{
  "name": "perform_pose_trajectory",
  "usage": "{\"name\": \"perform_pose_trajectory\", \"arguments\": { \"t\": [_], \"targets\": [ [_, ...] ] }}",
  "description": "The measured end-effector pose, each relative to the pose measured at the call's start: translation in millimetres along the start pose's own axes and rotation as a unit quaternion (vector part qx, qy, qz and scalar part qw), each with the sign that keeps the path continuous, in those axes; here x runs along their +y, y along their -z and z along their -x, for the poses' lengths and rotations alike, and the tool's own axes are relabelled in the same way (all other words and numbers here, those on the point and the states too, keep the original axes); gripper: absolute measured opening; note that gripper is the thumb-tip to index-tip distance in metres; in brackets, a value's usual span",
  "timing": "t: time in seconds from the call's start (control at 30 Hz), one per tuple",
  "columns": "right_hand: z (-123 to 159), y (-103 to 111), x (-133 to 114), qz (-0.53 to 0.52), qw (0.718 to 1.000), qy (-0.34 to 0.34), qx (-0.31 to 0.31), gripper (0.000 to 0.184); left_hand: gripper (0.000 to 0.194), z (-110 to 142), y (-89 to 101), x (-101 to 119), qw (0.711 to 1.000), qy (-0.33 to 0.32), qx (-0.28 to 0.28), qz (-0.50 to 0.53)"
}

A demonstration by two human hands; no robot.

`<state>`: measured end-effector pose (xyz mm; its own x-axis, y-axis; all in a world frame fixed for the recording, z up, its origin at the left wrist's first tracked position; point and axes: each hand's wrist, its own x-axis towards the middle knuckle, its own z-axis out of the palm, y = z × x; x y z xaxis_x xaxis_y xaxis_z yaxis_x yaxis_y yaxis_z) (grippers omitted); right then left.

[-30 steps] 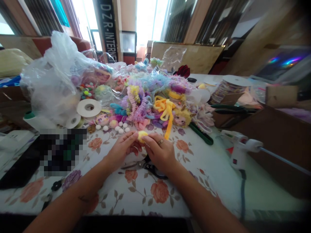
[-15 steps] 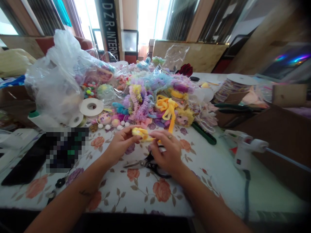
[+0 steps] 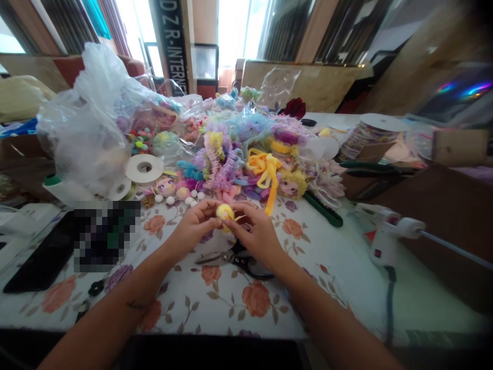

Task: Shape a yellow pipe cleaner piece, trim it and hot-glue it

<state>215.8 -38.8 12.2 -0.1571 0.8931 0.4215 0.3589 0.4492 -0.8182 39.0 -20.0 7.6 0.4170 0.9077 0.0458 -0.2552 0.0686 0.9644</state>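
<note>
Between the fingertips of both hands is a small fuzzy yellow pom-pom-like piece (image 3: 225, 211), with a yellow strip hanging under it. My left hand (image 3: 195, 224) pinches it from the left, thumb toward me. From the right, my right hand (image 3: 257, 230) closes thumb and fingers on the same piece. Below the hands lie scissors (image 3: 246, 265) with black handles, blades pointing left, partly covered by my right hand. A bundle of yellow ribbon (image 3: 265, 167) rests on the pile just beyond, its tail hanging toward my right hand.
A heap of pastel trims and doll heads (image 3: 231, 133) fills the back. Left are a plastic bag (image 3: 88, 113), a white ribbon roll (image 3: 144, 168) and a black phone (image 3: 42, 252). Right are a glue gun (image 3: 385, 231), a green-handled tool (image 3: 323, 209) and a cardboard box (image 3: 442, 226).
My right hand has moved left and up, bringing its fingertips against the yellow piece beside my left fingers. The yellow strip that was stretched between the hands is now gathered in.
</note>
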Motion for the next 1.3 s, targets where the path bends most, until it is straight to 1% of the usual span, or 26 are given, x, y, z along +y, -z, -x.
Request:
{"name": "perform_pose_trajectory", "arguments": {
  "t": [0.1, 0.2, 0.3, 0.37, 0.4, 0.43, 0.47, 0.5, 0.53, 0.57, 0.6, 0.63, 0.7, 0.77, 0.87, 0.97, 1.17, 1.23, 1.3],
  "targets": [
    [0, -3, 2, -0.025, 0.999, -0.022, 0.014, 0.016, 0.029, 1, -1.5, 1, 0.999, -0.002, 0.034, -0.026],
    [0, -6, 2, -0.04, 0.999, -0.03, 0.017, 0.015, 0.03, 1, -1.4, 0, 0.997, -0.023, 0.066, -0.04],
    [1, -8, 0, -0.055, 0.998, -0.031, 0.017, 0.015, 0.031, 2, -0.2, -2, 0.996, -0.015, 0.058, -0.06],
    [1, -8, 0, -0.042, 0.998, -0.031, 0.032, 0.016, 0.033, 3, -0.7, -1, 0.994, -0.012, 0.051, -0.095],
    [1, -8, 0, -0.024, 0.998, -0.029, 0.043, 0.017, 0.033, 4, -1.7, 1, 0.99, -0.031, 0.06, -0.124],
    [1, -7, 0, 0.001, 0.998, -0.025, 0.053, 0.018, 0.032, 5, -3.4, 3, 0.981, -0.069, 0.08, -0.164],
    [1, -7, 1, 0.031, 0.998, -0.018, 0.06, 0.018, 0.029, 6, -5.5, 5, 0.964, -0.122, 0.105, -0.212],
    [2, -7, 1, 0.065, 0.996, -0.011, 0.062, 0.018, 0.026, 8, -8.0, 6, 0.94, -0.182, 0.125, -0.261],
    [2, -7, 2, 0.095, 0.994, -0.003, 0.058, 0.018, 0.024, 9, -10.7, 7, 0.912, -0.239, 0.133, -0.305],
    [2, -7, 2, 0.121, 0.991, 0.002, 0.049, 0.016, 0.024, 11, -13.2, 7, 0.889, -0.286, 0.12, -0.337],
    [3, -7, 2, 0.139, 0.989, 0.005, 0.04, 0.014, 0.027, 12, -15.2, 6, 0.874, -0.319, 0.091, -0.355],
    [3, -7, 2, 0.149, 0.988, 0.004, 0.036, 0.012, 0.031, 13, -16.7, 4, 0.869, -0.335, 0.053, -0.361],
    [4, -7, 1, 0.14, 0.989, -0.001, 0.036, 0.012, 0.037, 13, -17.3, -2, 0.874, -0.329, -0.001, -0.358],
    [5, -7, -1, 0.104, 0.994, -0.011, 0.042, 0.013, 0.04, 13, -15.7, -7, 0.888, -0.296, -0.013, -0.352],
    [4, -5, -4, 0.035, 0.998, -0.03, 0.047, 0.016, 0.042, 13, -13.2, -11, 0.908, -0.248, 0.003, -0.338],
    [3, -5, -7, -0.01, 0.997, -0.053, 0.057, 0.015, 0.044, 14, -14.2, -8, 0.92, -0.213, 0.015, -0.329],
    [2, -4, -9, -0.042, 0.993, -0.077, 0.072, 0.014, 0.041, 12, -15.7, -3, 0.94, -0.123, 0.036, -0.317],
    [2, -4, -7, -0.036, 0.994, -0.077, 0.074, 0.015, 0.039, 10, -12.9, -1, 0.942, -0.123, 0.073, -0.305],
    [2, -5, -5, -0.019, 0.995, -0.075, 0.067, 0.016, 0.035, 8, -9.9, 1, 0.935, -0.144, 0.134, -0.294]
  ]
}}
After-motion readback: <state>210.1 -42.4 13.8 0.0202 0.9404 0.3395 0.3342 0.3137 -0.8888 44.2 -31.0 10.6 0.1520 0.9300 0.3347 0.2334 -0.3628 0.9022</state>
